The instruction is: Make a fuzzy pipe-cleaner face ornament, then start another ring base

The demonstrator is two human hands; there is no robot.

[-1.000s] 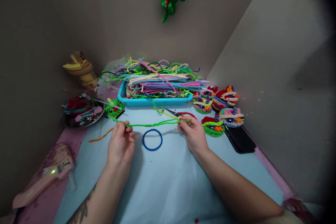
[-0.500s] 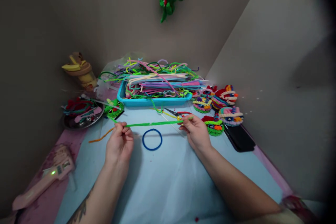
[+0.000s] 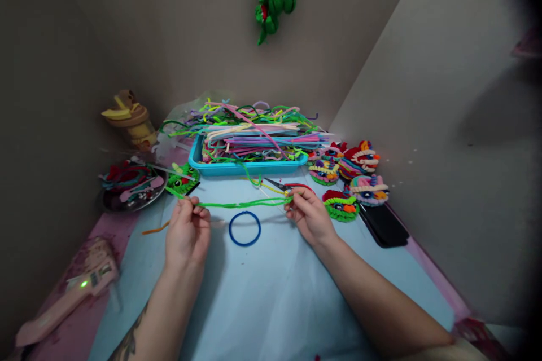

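My left hand (image 3: 186, 232) pinches the left end of a long green pipe cleaner (image 3: 241, 203), fingers closed on it. At the other end my right hand (image 3: 308, 215) pinches the same green strand, which hangs slightly slack between the two hands above the pale blue table cover (image 3: 271, 293). A blue ring (image 3: 244, 228) lies flat on the cover just below the strand, between my hands. Red-handled scissors (image 3: 288, 186) lie right behind my right hand.
A turquoise tray (image 3: 237, 167) heaped with coloured pipe cleaners stands at the back. Several finished fuzzy faces (image 3: 351, 180) and a black phone (image 3: 385, 225) lie at the right. A metal dish (image 3: 131, 186), an orange strand (image 3: 156, 230) and a pink glue gun (image 3: 68, 296) lie left.
The green strand was pulled straight half a second ago and now sags a little. Both hands have drifted slightly left, still pinching its ends.
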